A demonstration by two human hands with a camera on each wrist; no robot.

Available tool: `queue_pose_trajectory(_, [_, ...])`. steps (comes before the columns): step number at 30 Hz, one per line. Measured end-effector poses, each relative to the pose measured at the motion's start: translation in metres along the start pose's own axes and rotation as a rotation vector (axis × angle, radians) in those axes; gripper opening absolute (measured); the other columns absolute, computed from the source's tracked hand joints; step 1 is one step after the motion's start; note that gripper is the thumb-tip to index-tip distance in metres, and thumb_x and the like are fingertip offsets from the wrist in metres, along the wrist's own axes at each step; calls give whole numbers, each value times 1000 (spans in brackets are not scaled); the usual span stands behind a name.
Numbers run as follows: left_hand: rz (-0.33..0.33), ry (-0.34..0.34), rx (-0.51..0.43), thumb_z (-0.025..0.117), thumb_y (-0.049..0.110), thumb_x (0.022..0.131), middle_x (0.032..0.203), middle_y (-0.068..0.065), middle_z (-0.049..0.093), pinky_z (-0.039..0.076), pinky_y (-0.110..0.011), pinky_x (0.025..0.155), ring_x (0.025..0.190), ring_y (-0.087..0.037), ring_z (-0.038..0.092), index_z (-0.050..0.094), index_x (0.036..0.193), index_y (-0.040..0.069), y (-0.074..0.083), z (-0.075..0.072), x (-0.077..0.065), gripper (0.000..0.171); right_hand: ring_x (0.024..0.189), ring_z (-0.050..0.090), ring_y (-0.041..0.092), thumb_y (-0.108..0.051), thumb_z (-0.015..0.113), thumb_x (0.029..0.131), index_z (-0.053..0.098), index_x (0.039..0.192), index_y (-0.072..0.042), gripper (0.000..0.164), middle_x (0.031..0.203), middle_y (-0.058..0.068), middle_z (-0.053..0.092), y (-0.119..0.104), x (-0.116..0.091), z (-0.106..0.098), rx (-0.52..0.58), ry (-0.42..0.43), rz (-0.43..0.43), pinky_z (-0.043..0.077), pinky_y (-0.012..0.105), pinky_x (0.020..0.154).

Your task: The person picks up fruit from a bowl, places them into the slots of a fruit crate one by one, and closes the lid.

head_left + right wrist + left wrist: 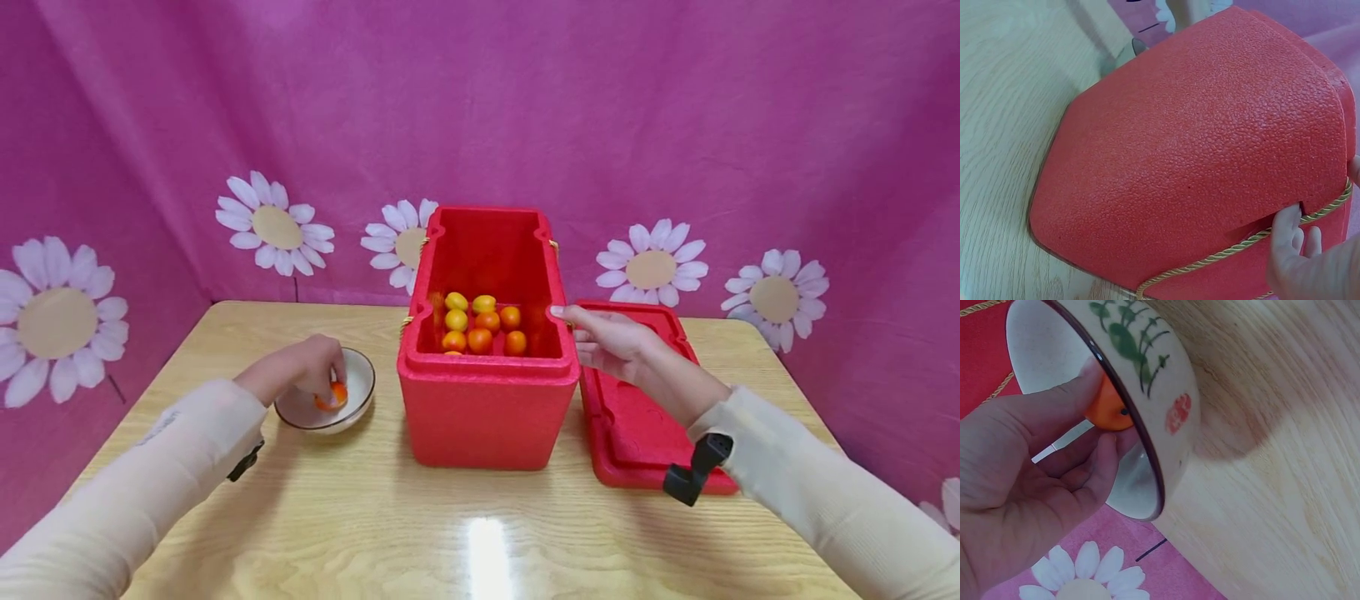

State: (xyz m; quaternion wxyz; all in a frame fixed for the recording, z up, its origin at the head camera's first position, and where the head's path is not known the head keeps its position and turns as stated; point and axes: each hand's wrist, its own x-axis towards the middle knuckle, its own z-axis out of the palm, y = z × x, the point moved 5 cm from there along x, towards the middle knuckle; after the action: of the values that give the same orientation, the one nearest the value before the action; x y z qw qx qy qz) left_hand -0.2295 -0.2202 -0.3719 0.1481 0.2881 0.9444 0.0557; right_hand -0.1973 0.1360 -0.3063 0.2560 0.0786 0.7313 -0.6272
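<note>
A white bowl (pixel 362 392) with a dark rim stands at the left of the table; green leaves and a red mark are painted on its outside. Inside it, my left hand (pixel 1041 456) pinches a small round orange fruit (pixel 1108 407) between thumb and fingers. At the centre is an open red foam box (pixel 483 417) holding several yellow and orange-red fruits (pixel 480 340). My right hand (pixel 618 342) grips the box's right rim, thumb on top and fingers against the outer side, near a gold cord (pixel 1229 252).
The red lid (pixel 645 421) lies on the table right of the box, partly beneath my right forearm. Behind the wooden table (pixel 360 517) hangs a pink cloth (pixel 480 100) printed with white daisies.
</note>
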Motion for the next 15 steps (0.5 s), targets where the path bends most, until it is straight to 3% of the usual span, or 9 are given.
queue_pose_trajectory(7, [-46, -28, 7, 85, 12, 62, 70, 3, 70, 49, -22, 66, 69, -10, 53, 77, 77, 10, -1, 1, 3, 17, 82, 70, 8, -42, 57, 93, 47, 123, -9, 46, 89, -7, 68, 2, 0, 0, 51, -14, -9, 58, 22, 78])
queue_pose_trajectory(15, [-54, -30, 2, 85, 13, 62, 70, 2, 70, 48, -21, 67, 69, -10, 54, 77, 77, 9, -2, 0, 4, 18, 82, 70, 8, -42, 59, 92, 47, 123, -9, 47, 89, -6, 68, 4, 0, -1, 76, -9, -6, 58, 22, 78])
